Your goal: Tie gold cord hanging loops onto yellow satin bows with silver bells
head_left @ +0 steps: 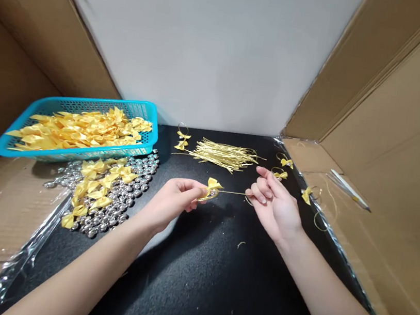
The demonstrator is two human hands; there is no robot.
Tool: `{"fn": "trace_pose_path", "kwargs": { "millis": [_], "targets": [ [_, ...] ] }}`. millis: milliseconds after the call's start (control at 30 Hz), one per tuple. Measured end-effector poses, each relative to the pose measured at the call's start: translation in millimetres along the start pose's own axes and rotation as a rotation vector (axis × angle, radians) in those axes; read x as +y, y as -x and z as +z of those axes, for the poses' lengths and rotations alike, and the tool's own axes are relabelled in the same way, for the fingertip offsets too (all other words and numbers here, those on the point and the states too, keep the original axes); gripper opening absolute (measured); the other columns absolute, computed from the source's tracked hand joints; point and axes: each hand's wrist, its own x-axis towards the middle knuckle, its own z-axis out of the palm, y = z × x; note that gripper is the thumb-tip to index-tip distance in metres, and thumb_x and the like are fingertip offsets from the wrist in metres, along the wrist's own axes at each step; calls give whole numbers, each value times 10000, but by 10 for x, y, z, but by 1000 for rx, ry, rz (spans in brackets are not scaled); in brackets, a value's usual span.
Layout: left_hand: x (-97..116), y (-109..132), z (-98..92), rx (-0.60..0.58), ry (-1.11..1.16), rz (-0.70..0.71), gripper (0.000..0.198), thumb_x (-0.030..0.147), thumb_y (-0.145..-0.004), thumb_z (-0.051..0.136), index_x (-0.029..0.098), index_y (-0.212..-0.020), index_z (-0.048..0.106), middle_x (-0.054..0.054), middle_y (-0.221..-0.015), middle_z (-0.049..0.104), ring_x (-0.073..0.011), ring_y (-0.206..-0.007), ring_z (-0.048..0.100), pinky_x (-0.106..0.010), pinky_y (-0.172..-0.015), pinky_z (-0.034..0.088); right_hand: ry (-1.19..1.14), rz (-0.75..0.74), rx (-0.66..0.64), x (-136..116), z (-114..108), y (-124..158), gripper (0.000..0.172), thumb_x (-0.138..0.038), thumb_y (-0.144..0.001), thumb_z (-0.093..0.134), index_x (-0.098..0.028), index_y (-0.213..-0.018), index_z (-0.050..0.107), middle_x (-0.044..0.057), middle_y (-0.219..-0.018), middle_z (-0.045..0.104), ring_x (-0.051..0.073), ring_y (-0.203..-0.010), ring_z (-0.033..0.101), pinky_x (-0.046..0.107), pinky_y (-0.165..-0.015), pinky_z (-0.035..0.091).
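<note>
My left hand (176, 201) pinches a small yellow ribbon bow (214, 185) with a silver bell under it, held just above the black mat (193, 275). A thin gold string (233, 192) runs from the bow to my right hand (276, 203), whose thumb and fingers pinch its far end while the other fingers stretch out. A bundle of gold strings (224, 155) lies on the mat behind both hands.
A blue basket (78, 152) full of yellow bows stands at the left, over a heap of silver bells (118, 202) with loose bows on it. Finished bows with loops (285, 163) lie at the right and back. Cardboard walls (390, 151) enclose both sides; a white pen (348, 188) rests at the right.
</note>
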Motion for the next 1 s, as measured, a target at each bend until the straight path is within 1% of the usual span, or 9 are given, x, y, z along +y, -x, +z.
{"fn": "trace_pose_path", "kwargs": {
  "millis": [133,233,367,533,600,700,767,900,1000],
  "targets": [
    [-122,17,-18,-68,121,-132,173,311,-673,680,141,-700,701,17,-576,567,-70,-488,436,-198,-487,324,200,-44,-50,1,-106,10,176,-303,-882,604,-186,-978,693,-79,-550,321,93,-480,279,246,-560,393],
    [-196,24,-43,-87,160,-189,164,304,-667,678,143,-689,701,18,-577,557,-69,-490,430,-195,-487,315,246,6,-10,-44,-225,-59,204,-337,-854,636,-181,-968,702,-84,-547,318,88,-470,285,254,-562,407],
    [-301,26,-47,-111,176,-238,147,285,-671,685,143,-695,713,26,-579,546,-60,-495,414,-188,-498,317,337,-2,20,-4,-316,-60,220,-360,-837,672,-173,-949,696,-88,-537,334,82,-469,314,257,-583,423],
    [-367,35,2,-103,300,-282,172,318,-707,709,150,-740,713,28,-582,546,-75,-523,459,-185,-491,343,414,91,-142,295,-242,243,299,-499,-903,567,-219,-1006,578,-54,-534,556,119,-493,470,245,-494,386],
    [-368,39,20,-78,356,-279,181,329,-721,715,150,-744,716,7,-634,596,-85,-555,490,-186,-489,357,400,174,-230,417,-208,371,253,-491,-924,539,-243,-905,488,-59,-540,592,116,-475,495,241,-490,393],
    [-372,49,40,-78,408,-281,203,340,-746,718,143,-791,742,-19,-705,651,-86,-577,501,-184,-494,369,496,300,-295,528,-168,486,239,-422,-934,547,-225,-819,477,-31,-594,642,109,-485,534,250,-518,417],
    [-384,57,55,-91,421,-275,220,347,-756,723,141,-823,760,-27,-727,670,-81,-573,494,-186,-504,376,576,309,-253,558,-140,516,241,-387,-920,571,-209,-771,504,-21,-602,635,102,-482,527,251,-519,414],
    [-417,73,92,-89,405,-250,244,359,-746,750,143,-858,779,-54,-784,713,-86,-575,502,-199,-527,393,622,215,-160,575,-109,512,225,-356,-907,592,-199,-752,545,-21,-629,593,106,-559,533,254,-566,429],
    [-425,84,109,-77,374,-230,248,358,-747,762,159,-894,781,-58,-825,735,-85,-577,509,-200,-536,400,514,34,37,572,-133,447,251,-389,-941,543,-212,-765,517,-54,-616,486,92,-571,456,237,-575,402]
  ]
}}
